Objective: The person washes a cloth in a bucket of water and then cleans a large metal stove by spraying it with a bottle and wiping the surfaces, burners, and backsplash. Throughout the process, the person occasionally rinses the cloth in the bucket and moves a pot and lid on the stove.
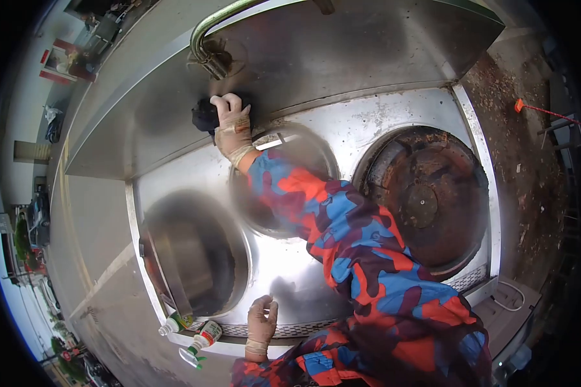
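Both hands wear pale, thin gloves, and the sleeves are patterned in red, blue and maroon. Stretched out to the back panel, my right hand (232, 126) grips a bunched black cloth (204, 116), pressing it against the steel near the base of the panel (342, 58). Part of the cloth is hidden under the fingers. My left hand (261, 322) hovers at the front edge of the steel stove top (284, 271), fingers loosely curled and apart, holding nothing visible. Close by it lie a spray bottle (208, 333) with a green-and-white trigger and another bottle (172, 324).
A metal tap (206, 48) juts from the back panel above my right hand. The stove has a rusty, dark burner well (426, 200) on the right, a middle well (284, 142), and a left well (193, 258). Debris litters the ground (516, 142) at right.
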